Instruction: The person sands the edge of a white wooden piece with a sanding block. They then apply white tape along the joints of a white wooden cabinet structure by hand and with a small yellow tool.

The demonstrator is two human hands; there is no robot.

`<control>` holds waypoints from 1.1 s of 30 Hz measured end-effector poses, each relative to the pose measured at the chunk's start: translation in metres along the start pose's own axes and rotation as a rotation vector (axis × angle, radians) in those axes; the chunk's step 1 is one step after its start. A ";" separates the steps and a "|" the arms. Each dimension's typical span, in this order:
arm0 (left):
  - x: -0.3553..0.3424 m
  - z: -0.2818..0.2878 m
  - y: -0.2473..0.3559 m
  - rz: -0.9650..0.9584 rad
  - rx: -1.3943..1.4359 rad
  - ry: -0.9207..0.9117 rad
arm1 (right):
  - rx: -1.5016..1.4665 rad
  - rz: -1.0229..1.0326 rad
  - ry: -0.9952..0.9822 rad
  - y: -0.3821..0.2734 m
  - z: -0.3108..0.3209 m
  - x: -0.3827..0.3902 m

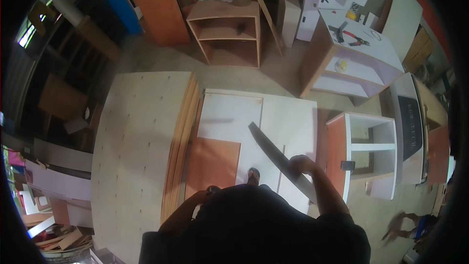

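Observation:
My right hand (302, 165) is closed round a long, narrow grey strip of board (273, 150). The strip slants from the lower right up to the left, above white panels (293, 117) lying low in front of me. Down by my left side is my left hand (198, 197), partly covered by my body, its fingers not clear enough to read. Nearest to it lies an orange-brown panel (212, 161) on top of the white ones. My foot in a dark sandal (253, 175) shows between the panels and my body.
Left of the panels stands a thick stack of pale boards (141, 117). Ahead is a wooden open cabinet (224, 14). A white-topped cabinet (366, 39) carries red-handled pliers (352, 36). A small shelf unit (371, 146) stands at right. Another person's limbs (408, 225) show lower right.

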State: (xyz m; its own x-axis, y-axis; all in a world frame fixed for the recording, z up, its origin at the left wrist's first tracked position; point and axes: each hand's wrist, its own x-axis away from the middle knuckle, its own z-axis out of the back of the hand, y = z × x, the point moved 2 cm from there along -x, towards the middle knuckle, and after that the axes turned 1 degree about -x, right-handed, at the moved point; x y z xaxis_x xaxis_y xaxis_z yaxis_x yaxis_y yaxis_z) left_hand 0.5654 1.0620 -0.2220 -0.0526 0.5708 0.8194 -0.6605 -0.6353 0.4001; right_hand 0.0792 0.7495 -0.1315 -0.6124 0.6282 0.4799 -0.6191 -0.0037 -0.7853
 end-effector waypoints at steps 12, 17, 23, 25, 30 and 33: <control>-0.022 0.355 0.325 -0.980 -0.418 0.774 | 0.034 0.177 -0.050 -0.248 0.119 -0.141; -0.066 0.473 0.388 -1.255 -0.603 0.511 | 0.149 0.249 0.051 -0.344 0.170 -0.232; -0.137 0.592 0.417 -1.378 -0.578 0.432 | 0.201 0.234 0.138 -0.416 0.230 -0.322; -0.149 0.627 0.435 -1.403 -0.638 0.463 | 0.250 0.223 0.364 -0.432 0.246 -0.347; -0.187 0.732 0.492 -1.327 -0.862 0.608 | 0.197 0.154 0.972 -0.439 0.289 -0.390; -0.210 0.793 0.528 -1.314 -0.878 0.647 | -0.024 0.174 1.054 -0.381 0.281 -0.425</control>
State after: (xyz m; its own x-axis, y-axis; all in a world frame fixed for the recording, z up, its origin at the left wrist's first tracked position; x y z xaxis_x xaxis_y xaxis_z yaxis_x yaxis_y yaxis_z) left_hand 0.8217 0.1935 0.1426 0.6965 0.6801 -0.2288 -0.6759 0.7289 0.1091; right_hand 0.4372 0.2649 0.0737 0.0495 0.9763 -0.2105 -0.5473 -0.1498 -0.8234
